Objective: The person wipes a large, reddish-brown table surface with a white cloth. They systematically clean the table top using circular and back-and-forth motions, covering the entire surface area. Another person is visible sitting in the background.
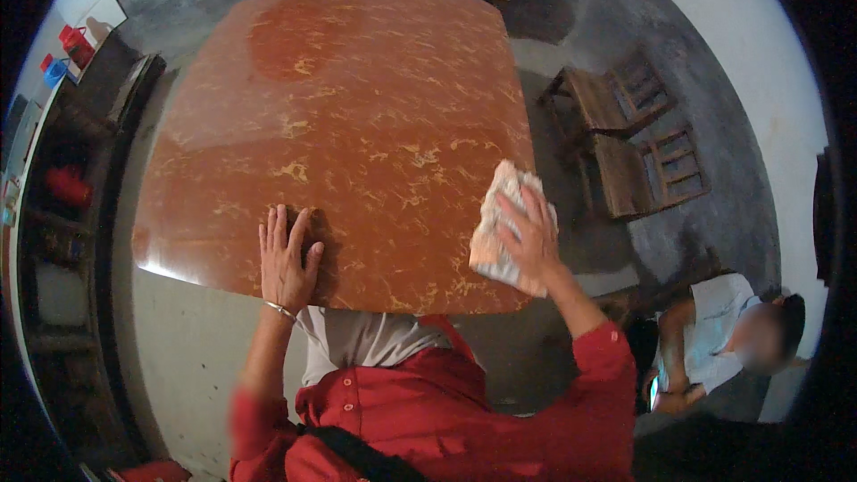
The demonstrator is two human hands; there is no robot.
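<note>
Head view: cloth [488, 236] (crumpled) lies beneath the right grip [533, 248].

No legible text, labels, numbers or signs anywhere in view

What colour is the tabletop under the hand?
The tabletop is reddish-brown with yellowish streaks, best seen in the head view.

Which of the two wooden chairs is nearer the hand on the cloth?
The lower chair in the picture, closer to the right hand on the cloth. The other chair stands farther off, toward the picture's top.
</note>
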